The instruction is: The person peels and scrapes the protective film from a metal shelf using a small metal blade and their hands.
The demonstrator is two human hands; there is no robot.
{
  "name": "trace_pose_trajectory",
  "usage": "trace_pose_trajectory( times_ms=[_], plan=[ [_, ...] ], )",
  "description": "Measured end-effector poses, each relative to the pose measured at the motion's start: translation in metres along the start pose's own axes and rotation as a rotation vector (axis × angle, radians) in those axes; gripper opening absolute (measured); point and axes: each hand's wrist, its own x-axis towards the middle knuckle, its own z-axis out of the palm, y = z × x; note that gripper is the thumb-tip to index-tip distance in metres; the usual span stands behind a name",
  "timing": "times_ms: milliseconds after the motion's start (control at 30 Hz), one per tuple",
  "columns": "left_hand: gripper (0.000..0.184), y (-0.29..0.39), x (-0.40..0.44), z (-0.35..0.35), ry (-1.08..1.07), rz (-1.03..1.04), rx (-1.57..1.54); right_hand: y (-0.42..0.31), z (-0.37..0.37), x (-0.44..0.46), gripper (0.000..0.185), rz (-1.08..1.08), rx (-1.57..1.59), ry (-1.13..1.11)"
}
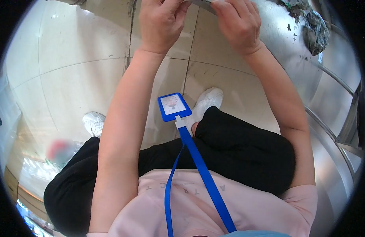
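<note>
At the top edge of the head view, my left hand (pixel 162 23) is closed with its fingers pinched at one end of a thin grey strip (pixel 205 5). The fingers of my right hand (pixel 238 24) are bent closed at the strip's other end. Most of the strip lies beyond the top of the frame, so what it belongs to cannot be told. Right of my right hand, grey-green crumpled, clay-like lumps (pixel 316 33) sit on a shiny metal surface (pixel 283 35).
A blue badge (pixel 174 106) hangs on a lanyard over the tiled floor (pixel 87 79), near my white shoes (pixel 208 100). Curved metal rails (pixel 326 128) run along the right. Clear plastic (pixel 38 170) with a blurred red thing (pixel 59 151) lies at the lower left.
</note>
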Motion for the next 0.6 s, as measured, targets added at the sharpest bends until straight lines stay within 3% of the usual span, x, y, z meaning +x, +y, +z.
trace_pose_trajectory(
  times_ms=[167, 400, 500, 600],
  plan=[
    [0.014, -0.007, 0.009, -0.007, -0.042, 0.139, 0.179, -0.004, 0.007, -0.004, 0.010, -0.001, -0.026, -0.016],
    [0.010, -0.014, 0.003, -0.007, -0.067, 0.079, 0.212, -0.005, -0.001, 0.009, 0.009, -0.065, 0.007, -0.101],
    [0.008, -0.017, -0.003, -0.004, -0.066, 0.003, 0.197, 0.015, 0.010, 0.010, 0.010, -0.059, 0.188, -0.097],
    [0.006, -0.016, -0.015, -0.003, -0.067, -0.120, 0.150, 0.027, -0.002, 0.035, 0.010, -0.181, 0.273, -0.302]
  ],
)
